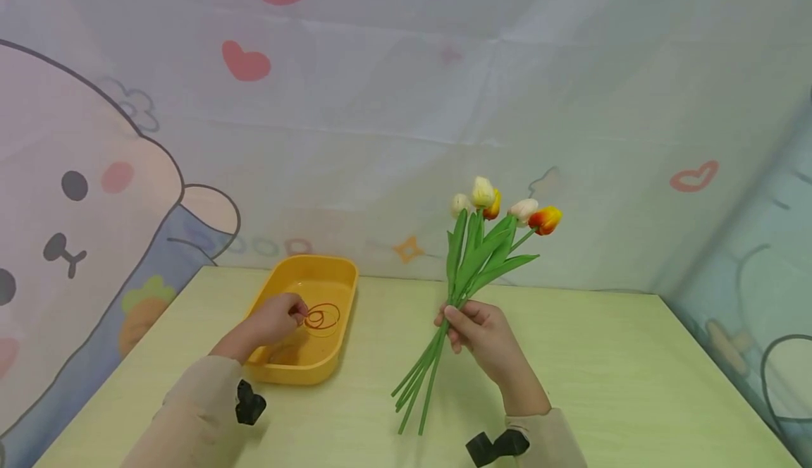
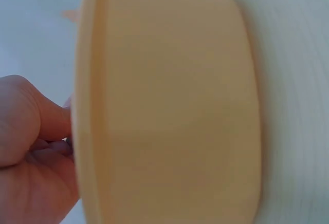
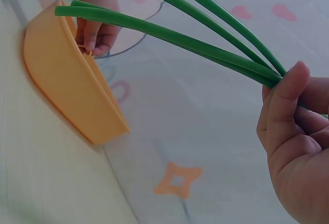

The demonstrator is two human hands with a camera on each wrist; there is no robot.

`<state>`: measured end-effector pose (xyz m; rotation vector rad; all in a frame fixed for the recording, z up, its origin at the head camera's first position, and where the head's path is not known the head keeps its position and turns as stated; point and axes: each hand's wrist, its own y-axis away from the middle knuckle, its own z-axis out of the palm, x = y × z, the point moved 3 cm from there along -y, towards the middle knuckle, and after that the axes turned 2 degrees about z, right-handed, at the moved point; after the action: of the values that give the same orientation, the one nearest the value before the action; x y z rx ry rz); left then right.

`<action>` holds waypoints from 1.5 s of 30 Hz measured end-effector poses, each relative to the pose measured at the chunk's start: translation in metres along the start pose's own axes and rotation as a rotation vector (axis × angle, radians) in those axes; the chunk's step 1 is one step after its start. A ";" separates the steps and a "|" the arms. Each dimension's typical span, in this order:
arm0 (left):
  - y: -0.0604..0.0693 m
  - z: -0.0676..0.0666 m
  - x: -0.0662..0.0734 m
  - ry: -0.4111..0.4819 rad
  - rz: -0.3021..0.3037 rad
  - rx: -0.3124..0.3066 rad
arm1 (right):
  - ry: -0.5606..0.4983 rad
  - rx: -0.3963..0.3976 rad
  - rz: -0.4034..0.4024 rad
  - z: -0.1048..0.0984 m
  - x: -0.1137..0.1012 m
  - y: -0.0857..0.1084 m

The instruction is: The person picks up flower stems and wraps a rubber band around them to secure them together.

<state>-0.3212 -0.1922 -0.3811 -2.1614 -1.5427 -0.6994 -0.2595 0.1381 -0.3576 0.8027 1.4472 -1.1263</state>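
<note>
My right hand grips a bunch of artificial tulips by their green stems, above the table. The blooms, white, pale pink and orange-yellow, point up and away, and the stem ends fan out below the grip. Over the yellow tray my left hand reaches in from the left and pinches a thin rubber band between thumb and fingers. Red and yellow rubber bands show beside its fingertips in the tray. In the left wrist view the tray's wall hides those fingertips.
The tray stands on the pale table, left of the tulips and near the back edge. Behind the table hangs a printed cloth with hearts and a cartoon bear. Dark wrist mounts sit on both sleeves.
</note>
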 end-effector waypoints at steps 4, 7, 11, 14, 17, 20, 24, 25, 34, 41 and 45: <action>0.003 -0.004 0.003 0.062 0.019 0.018 | -0.007 -0.004 -0.011 0.000 -0.001 -0.001; 0.005 -0.006 0.005 0.119 0.022 0.026 | -0.008 -0.008 -0.020 0.001 -0.001 -0.001; 0.008 -0.010 0.007 0.168 0.029 0.048 | -0.007 -0.014 -0.035 0.001 -0.003 -0.001; 0.010 -0.014 0.011 0.197 0.034 0.069 | -0.011 -0.011 -0.042 0.002 -0.004 -0.001; 0.013 -0.018 0.015 0.228 0.036 0.085 | -0.015 -0.006 -0.047 0.003 -0.005 -0.001; 0.015 -0.019 0.022 0.244 0.054 0.094 | -0.018 0.002 -0.049 0.003 -0.007 -0.001; 0.019 -0.019 0.036 0.267 0.098 0.099 | -0.025 0.011 -0.059 0.003 -0.008 -0.001; 0.021 -0.018 0.040 0.272 0.110 0.103 | -0.028 0.011 -0.063 0.004 -0.008 -0.001; 0.036 -0.011 0.076 0.337 0.207 0.063 | -0.044 0.029 -0.088 0.004 -0.013 0.001; 0.051 -0.004 0.106 0.313 0.326 0.018 | -0.044 0.053 -0.107 0.001 -0.016 0.002; 0.058 0.001 0.118 0.308 0.400 -0.006 | -0.049 0.064 -0.120 0.000 -0.018 0.003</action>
<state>-0.2342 -0.1211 -0.3128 -2.1509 -0.9195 -0.8461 -0.2536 0.1410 -0.3403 0.7350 1.4396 -1.2806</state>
